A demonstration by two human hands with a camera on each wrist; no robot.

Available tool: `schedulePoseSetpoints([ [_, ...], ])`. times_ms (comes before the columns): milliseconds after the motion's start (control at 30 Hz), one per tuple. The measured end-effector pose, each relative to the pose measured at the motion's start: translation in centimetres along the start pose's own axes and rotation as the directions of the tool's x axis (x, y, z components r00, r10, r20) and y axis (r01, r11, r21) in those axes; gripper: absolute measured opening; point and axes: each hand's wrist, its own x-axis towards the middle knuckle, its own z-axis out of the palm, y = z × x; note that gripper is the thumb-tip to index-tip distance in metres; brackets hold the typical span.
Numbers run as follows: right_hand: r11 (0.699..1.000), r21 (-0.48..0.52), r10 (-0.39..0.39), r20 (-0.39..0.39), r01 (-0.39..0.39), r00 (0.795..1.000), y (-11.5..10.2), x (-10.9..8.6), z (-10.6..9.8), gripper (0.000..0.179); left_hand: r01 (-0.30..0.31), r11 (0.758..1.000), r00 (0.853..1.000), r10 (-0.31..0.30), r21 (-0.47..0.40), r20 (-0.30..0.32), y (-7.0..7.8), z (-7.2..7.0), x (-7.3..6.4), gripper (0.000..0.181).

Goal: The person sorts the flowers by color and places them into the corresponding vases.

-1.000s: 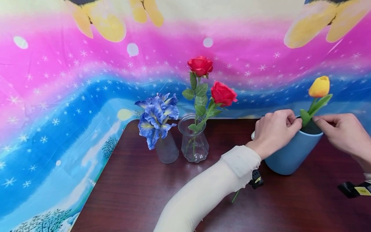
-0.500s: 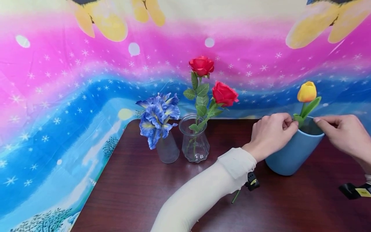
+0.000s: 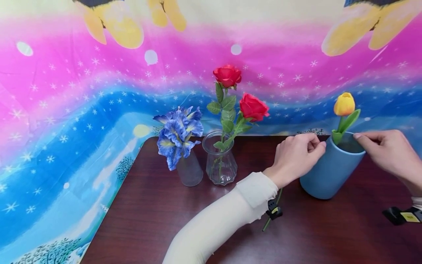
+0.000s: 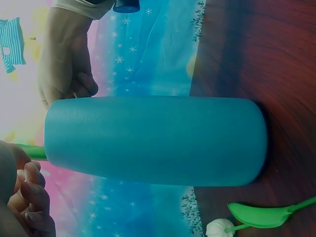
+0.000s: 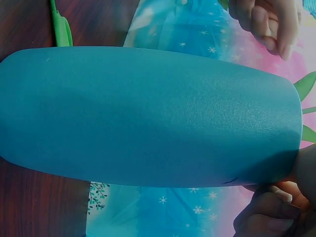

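A blue vase (image 3: 329, 172) stands at the right of the table with a yellow tulip (image 3: 344, 104) in it, the bloom and green leaves rising above the rim at its left side. My right hand (image 3: 390, 154) pinches the vase's right rim between thumb and fingers. Just left of the rim is my left hand (image 3: 296, 157), its fingers loosely bent with nothing between them; the right wrist view shows these fingers (image 5: 269, 29) apart from the vase wall. A white flower (image 4: 219, 228) with a green leaf lies on the table beside the vase, mostly hidden under my left hand in the head view.
Two red roses (image 3: 227, 76) stand in a clear glass vase (image 3: 222, 170) at mid-table. Left of it, blue irises (image 3: 179, 132) fill a frosted vase (image 3: 191, 172). A printed cloth backdrop (image 3: 99, 73) hangs behind the dark wooden table (image 3: 148, 220).
The tulip has shifted left and a little lower to lean at the vase's left rim. My left hand has let go of it and moved left. The right hand keeps its place at the rim.
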Motion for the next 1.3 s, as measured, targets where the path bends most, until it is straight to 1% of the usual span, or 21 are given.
schedulePoseSetpoints([
  [167,1.000,0.005,0.006,0.011,-0.006,1.000,-0.1,0.1,0.1,0.051,-0.008,0.999,1.000,0.007,-0.042,-0.028,-0.9,-0.2,-0.5,0.022],
  [333,1.000,0.010,0.003,0.014,-0.003,1.000,-0.1,0.1,0.0,0.052,-0.008,0.998,0.999,0.005,-0.060,-0.051,-1.8,-0.4,-0.8,0.021],
  [500,1.000,0.011,-0.006,0.005,0.006,1.000,-0.1,0.1,0.0,0.052,0.010,0.993,0.999,-0.015,-0.116,-0.043,-2.5,-0.5,-1.3,0.021],
  [767,1.000,0.000,0.010,0.007,-0.010,1.000,-0.2,-0.1,0.0,0.052,0.031,0.981,0.999,-0.038,-0.190,-0.034,-3.6,-0.4,-2.4,0.021],
  [1100,0.999,-0.003,0.046,0.021,-0.046,0.999,0.0,0.0,0.1,0.047,0.064,0.971,0.996,-0.077,-0.230,-0.046,-4.7,-0.5,-3.4,0.020],
  [1300,0.999,-0.008,0.032,0.015,-0.031,0.999,0.2,0.2,0.2,0.048,0.086,0.969,0.994,-0.100,-0.231,-0.049,-5.5,-0.4,-4.0,0.020],
])
